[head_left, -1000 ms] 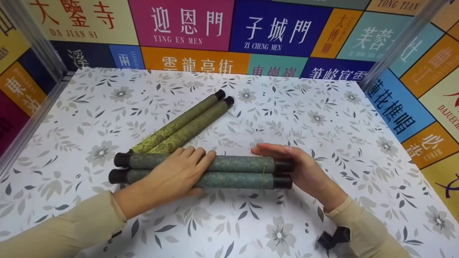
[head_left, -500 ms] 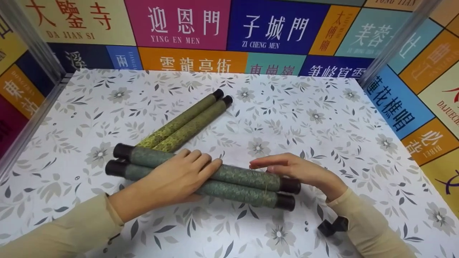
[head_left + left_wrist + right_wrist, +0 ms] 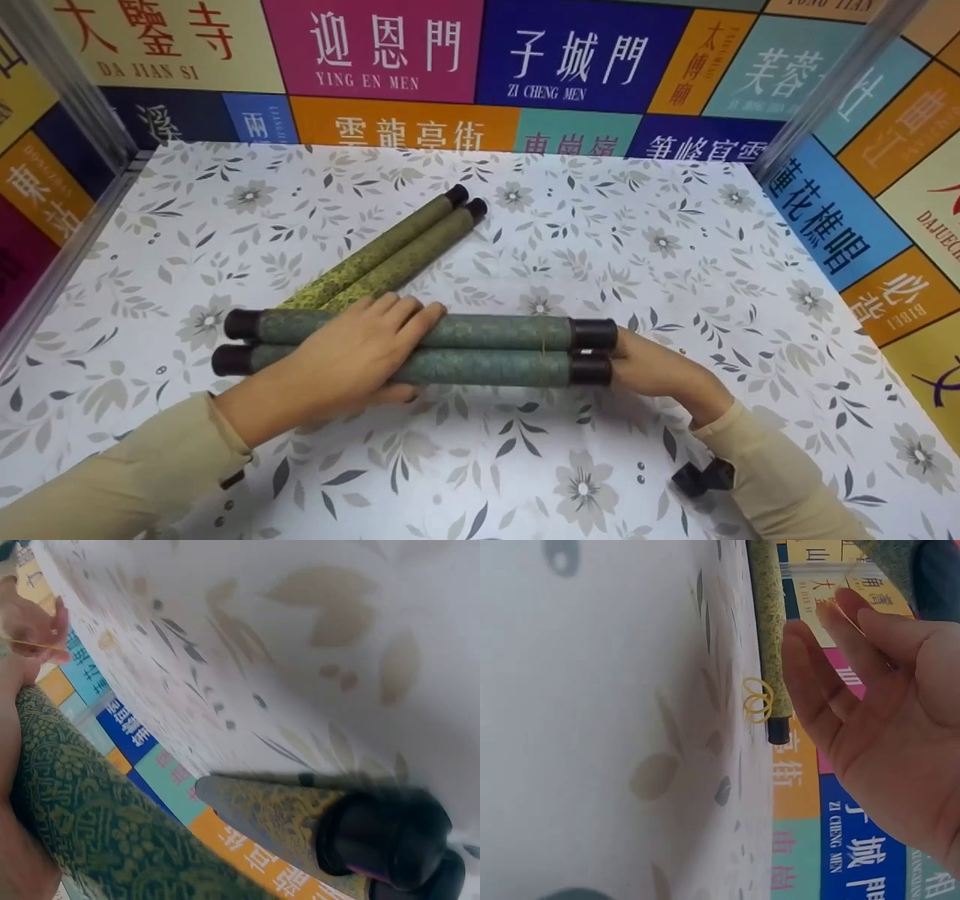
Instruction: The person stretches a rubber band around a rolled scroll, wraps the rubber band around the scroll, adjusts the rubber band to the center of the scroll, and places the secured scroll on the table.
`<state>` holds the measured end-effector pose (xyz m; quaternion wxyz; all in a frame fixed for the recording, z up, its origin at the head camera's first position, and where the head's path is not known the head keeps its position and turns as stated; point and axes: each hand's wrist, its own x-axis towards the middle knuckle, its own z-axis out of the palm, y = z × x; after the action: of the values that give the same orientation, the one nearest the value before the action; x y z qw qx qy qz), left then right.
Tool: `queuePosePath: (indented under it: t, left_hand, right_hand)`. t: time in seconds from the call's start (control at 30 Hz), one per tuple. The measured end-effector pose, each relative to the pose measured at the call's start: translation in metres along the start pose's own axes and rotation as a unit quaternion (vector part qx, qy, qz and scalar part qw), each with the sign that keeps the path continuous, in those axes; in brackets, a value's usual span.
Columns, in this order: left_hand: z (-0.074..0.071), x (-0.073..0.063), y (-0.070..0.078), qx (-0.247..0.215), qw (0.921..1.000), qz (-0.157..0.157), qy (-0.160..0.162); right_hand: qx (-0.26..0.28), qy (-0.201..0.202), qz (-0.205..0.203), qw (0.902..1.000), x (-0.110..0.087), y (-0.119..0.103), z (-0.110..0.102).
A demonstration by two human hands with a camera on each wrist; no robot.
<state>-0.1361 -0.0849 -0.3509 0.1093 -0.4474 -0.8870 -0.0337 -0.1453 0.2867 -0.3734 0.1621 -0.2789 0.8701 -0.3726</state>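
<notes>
My left hand (image 3: 360, 352) grips a pair of rolled scrolls (image 3: 495, 332) covered in blue-green patterned cloth, side by side, with dark end knobs. Its fingers lie over the top, with the thumb at the near side. At the scrolls' right ends, my right hand (image 3: 652, 367) is partly hidden behind the knobs. In the right wrist view, the bent fingers and thumb (image 3: 889, 630) come together on a thin yellow rubber band. Thin yellow loops (image 3: 757, 701) also show beside an olive scroll (image 3: 772, 630). A yellow strand (image 3: 544, 345) crosses the blue-green scrolls near their right end.
Two olive-yellow scrolls (image 3: 390, 251) with dark knobs lie slantwise behind the held pair, partly covered by it. A white flower-patterned cloth (image 3: 675, 300) covers the table. Colourful lettered panels (image 3: 405, 52) stand along the back and sides.
The blue-green scrolls' right end dipped toward me half a second ago and has swung back up to level. My right hand has moved from above the right knobs to behind and beneath them.
</notes>
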Motion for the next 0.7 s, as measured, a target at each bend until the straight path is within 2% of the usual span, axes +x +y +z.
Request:
queuePosePath:
  t: [0.03,0.13,0.2,0.27,0.4,0.57,0.63,0.7]
  left_hand:
    - [0.0,-0.001,-0.001,0.002,1.0,0.001,0.001]
    - [0.002,-0.002,-0.001,0.0,0.9997,0.022,0.012]
    - [0.003,-0.003,-0.001,-0.003,0.999,0.041,0.018]
    - [0.005,-0.004,-0.001,-0.001,0.9983,0.056,0.015]
    - [0.006,-0.006,0.0,0.0,0.9973,0.073,-0.012]
    - [0.008,-0.004,0.004,-0.005,0.995,0.082,-0.057]
    - [0.009,-0.003,0.005,-0.009,0.9945,0.08,-0.067]
    - [0.009,-0.003,0.005,-0.013,0.9946,0.076,-0.069]
  right_hand:
    - [-0.001,0.006,-0.002,1.0,0.001,-0.002,0.001]
    - [-0.014,0.011,-0.094,0.9954,0.008,-0.006,0.006]
    - [-0.066,0.026,-0.149,0.9863,0.011,-0.007,0.009]
    - [-0.135,0.046,-0.18,0.9733,0.014,-0.008,0.012]
    - [-0.219,0.078,-0.176,0.9565,0.017,-0.011,0.012]
    - [-0.208,0.122,-0.225,0.9441,0.019,-0.024,0.01]
    - [-0.192,0.153,-0.243,0.9384,0.02,-0.031,0.013]
    - [-0.187,0.192,-0.244,0.9321,0.02,-0.038,0.018]
